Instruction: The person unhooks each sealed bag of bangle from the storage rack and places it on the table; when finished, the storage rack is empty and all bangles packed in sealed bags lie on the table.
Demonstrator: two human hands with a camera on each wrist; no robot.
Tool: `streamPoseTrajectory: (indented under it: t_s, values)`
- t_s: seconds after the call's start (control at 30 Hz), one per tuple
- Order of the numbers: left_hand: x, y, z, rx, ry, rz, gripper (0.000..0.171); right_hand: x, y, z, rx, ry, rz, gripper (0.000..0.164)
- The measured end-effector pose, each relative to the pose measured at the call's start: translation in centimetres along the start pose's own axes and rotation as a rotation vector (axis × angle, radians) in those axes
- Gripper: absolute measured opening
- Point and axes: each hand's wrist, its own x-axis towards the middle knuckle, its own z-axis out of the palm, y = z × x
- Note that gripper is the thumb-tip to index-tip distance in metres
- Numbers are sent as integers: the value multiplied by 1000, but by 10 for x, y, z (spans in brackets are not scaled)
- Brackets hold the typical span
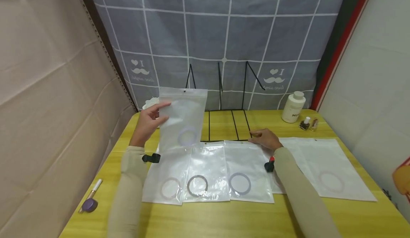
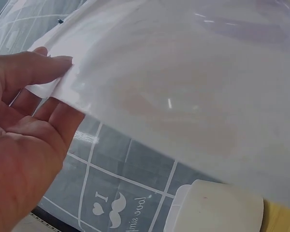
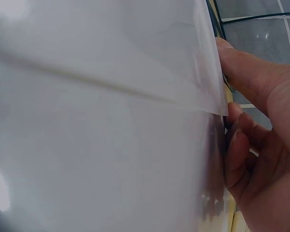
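My left hand [image 1: 148,123] pinches the left edge of a clear zip bag [image 1: 179,115], thumb in front and fingers behind. The bag stands upright, with a pale lilac ring [image 1: 187,137], like a bangle, low inside it. Its punched top overlaps a prong of the black wire display rack [image 1: 245,85] in the head view. My right hand [image 1: 265,139] holds the rack's front right corner between thumb and curled fingers. In the right wrist view a bag's top edge lies beside that thumb [image 3: 249,67].
Several more bags lie in a row before the rack, among them one with a brown ring [image 1: 189,185] and one with a grey-lilac ring [image 1: 230,185]. A white bottle [image 1: 292,110] and small bottles [image 1: 305,123] stand back right. A purple-lidded jar [image 1: 89,205] is front left.
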Motion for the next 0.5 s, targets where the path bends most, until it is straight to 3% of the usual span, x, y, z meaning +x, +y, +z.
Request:
streamPoseTrajectory:
  t_s: [0.17, 0.3, 0.37, 0.5]
  values:
    - [-18, 9, -11, 1, -48, 57, 44, 0, 0, -2, -7, -6, -1, 63]
    - [-36, 15, -26, -29, -91, 54, 44, 1, 1, -2, -12, -9, -9, 63]
    - [-47, 14, -36, -93, -120, 41, 45, 1, 1, -2, -8, -13, -7, 63]
    - [-70, 4, -58, -310, -190, -45, 50, 0, 2, -3, -11, -23, 6, 65]
